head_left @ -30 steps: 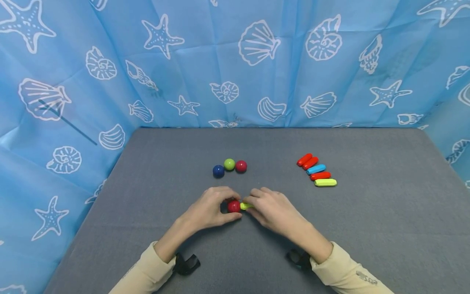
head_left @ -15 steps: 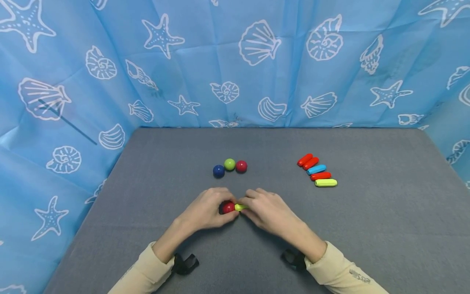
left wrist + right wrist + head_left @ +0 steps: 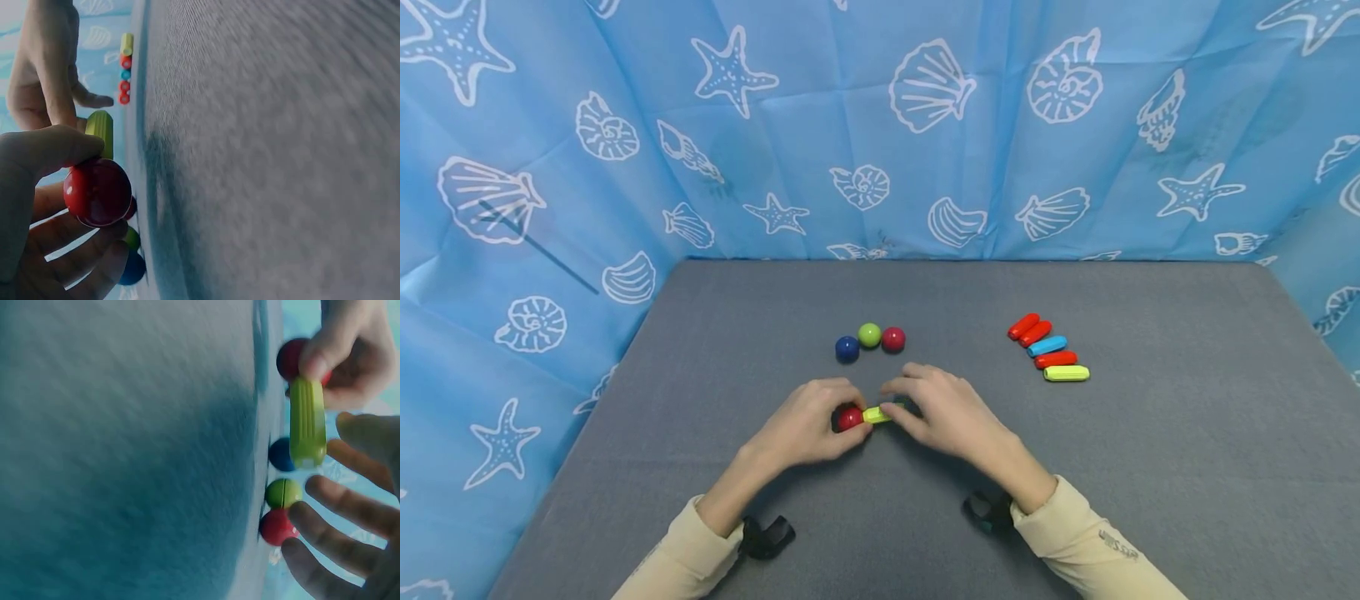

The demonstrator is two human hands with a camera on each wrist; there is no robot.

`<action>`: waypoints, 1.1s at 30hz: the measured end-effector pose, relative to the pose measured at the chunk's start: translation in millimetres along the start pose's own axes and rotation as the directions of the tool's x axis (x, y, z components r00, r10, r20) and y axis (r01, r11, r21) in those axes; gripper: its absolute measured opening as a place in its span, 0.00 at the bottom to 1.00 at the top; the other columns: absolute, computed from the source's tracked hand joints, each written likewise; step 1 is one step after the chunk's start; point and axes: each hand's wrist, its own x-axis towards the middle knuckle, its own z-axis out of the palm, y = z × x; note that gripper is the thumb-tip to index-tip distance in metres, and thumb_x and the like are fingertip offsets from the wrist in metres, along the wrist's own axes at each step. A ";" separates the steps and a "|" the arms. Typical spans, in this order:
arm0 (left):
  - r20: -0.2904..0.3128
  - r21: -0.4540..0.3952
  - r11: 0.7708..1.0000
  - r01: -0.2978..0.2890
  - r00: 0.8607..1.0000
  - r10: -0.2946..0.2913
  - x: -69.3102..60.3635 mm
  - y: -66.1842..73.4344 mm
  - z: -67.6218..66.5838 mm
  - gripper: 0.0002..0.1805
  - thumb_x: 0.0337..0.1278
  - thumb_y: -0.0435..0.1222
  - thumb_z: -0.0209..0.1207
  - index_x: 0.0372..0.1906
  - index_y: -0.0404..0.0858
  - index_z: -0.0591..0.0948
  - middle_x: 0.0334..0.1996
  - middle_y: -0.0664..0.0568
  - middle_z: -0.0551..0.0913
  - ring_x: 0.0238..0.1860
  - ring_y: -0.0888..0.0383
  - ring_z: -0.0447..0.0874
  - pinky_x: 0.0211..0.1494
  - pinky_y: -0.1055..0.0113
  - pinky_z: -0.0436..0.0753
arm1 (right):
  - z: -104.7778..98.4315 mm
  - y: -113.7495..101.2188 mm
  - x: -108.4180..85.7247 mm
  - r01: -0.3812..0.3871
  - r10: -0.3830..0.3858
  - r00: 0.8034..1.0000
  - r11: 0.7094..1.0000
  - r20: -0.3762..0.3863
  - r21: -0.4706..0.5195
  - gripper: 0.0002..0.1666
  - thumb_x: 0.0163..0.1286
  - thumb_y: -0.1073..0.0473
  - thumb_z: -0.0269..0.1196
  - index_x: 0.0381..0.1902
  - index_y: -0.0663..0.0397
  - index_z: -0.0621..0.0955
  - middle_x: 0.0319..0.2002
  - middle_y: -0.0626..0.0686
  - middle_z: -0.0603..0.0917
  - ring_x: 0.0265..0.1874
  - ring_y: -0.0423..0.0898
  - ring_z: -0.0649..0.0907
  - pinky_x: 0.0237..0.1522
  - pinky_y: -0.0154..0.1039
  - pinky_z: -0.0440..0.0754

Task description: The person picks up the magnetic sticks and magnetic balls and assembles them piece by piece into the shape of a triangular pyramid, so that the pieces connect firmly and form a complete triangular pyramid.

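A glossy red ball (image 3: 850, 417) and a ribbed yellow-green handle (image 3: 307, 422) sit end to end, joined as one piece as far as I can see. My left hand (image 3: 805, 425) pinches them near the joint, its thumb over the place where ball and handle meet in the left wrist view. Close to the handle's free end is my right hand (image 3: 951, 412). Its fingers are spread in the right wrist view, with a gap between them and the handle. The ball's underside is hidden in the head view.
Behind the hands lie a blue ball (image 3: 847, 349), a green ball (image 3: 869, 335) and another red ball (image 3: 892, 339). Farther right, several loose handles form a slanted row, including a blue handle (image 3: 1047, 347) and a yellow handle (image 3: 1067, 373). A blue shell-print curtain (image 3: 880, 125) borders the grey table (image 3: 1187, 400).
The left hand has shifted left with the red ball and handle. The right hand, earlier gripping the handle, has loosened its fingers and let go, so more of the handle shows.
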 end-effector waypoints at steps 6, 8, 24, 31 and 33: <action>-0.020 0.025 0.999 0.037 0.999 -0.036 -5.2 -6.6 -3.4 0.09 0.55 0.40 0.72 0.38 0.41 0.86 0.31 0.57 0.84 0.29 0.66 0.74 0.32 0.76 0.74 | -2.9 13.9 19.2 -0.154 0.159 0.981 0.986 -0.107 0.059 0.23 0.66 0.55 0.72 0.58 0.53 0.85 0.46 0.56 0.87 0.37 0.49 0.83 0.38 0.44 0.84; -0.026 0.033 0.998 0.049 0.998 -0.049 -6.8 -8.8 -4.7 0.09 0.55 0.40 0.72 0.38 0.42 0.87 0.31 0.58 0.85 0.30 0.66 0.74 0.34 0.76 0.76 | -1.2 19.2 26.5 -0.193 0.202 0.972 0.978 -0.120 0.083 0.26 0.66 0.55 0.72 0.61 0.53 0.83 0.49 0.57 0.86 0.41 0.51 0.84 0.42 0.47 0.85; -0.038 0.057 0.995 0.088 0.996 -0.086 -10.4 -15.8 -7.8 0.08 0.55 0.41 0.72 0.38 0.43 0.87 0.33 0.58 0.86 0.30 0.68 0.75 0.35 0.74 0.77 | 7.5 27.0 61.7 -0.267 0.272 0.960 0.961 -0.072 0.066 0.23 0.63 0.62 0.74 0.57 0.55 0.85 0.56 0.57 0.87 0.57 0.54 0.85 0.58 0.52 0.83; -0.031 0.051 0.995 0.091 0.995 -0.090 -9.3 -15.6 -7.3 0.09 0.56 0.41 0.72 0.38 0.42 0.87 0.33 0.57 0.86 0.30 0.67 0.75 0.35 0.75 0.77 | 11.3 27.1 61.5 -0.311 0.312 0.947 0.950 -0.075 0.030 0.24 0.63 0.59 0.74 0.57 0.54 0.85 0.52 0.57 0.88 0.52 0.54 0.87 0.53 0.51 0.85; -0.022 0.050 0.994 0.098 0.995 -0.097 -9.2 -14.8 -7.4 0.09 0.56 0.41 0.71 0.39 0.42 0.87 0.33 0.57 0.86 0.30 0.67 0.75 0.36 0.75 0.77 | 12.0 27.6 60.0 -0.324 0.325 0.943 0.946 -0.073 0.030 0.24 0.64 0.58 0.73 0.59 0.55 0.85 0.52 0.58 0.88 0.51 0.54 0.87 0.52 0.51 0.86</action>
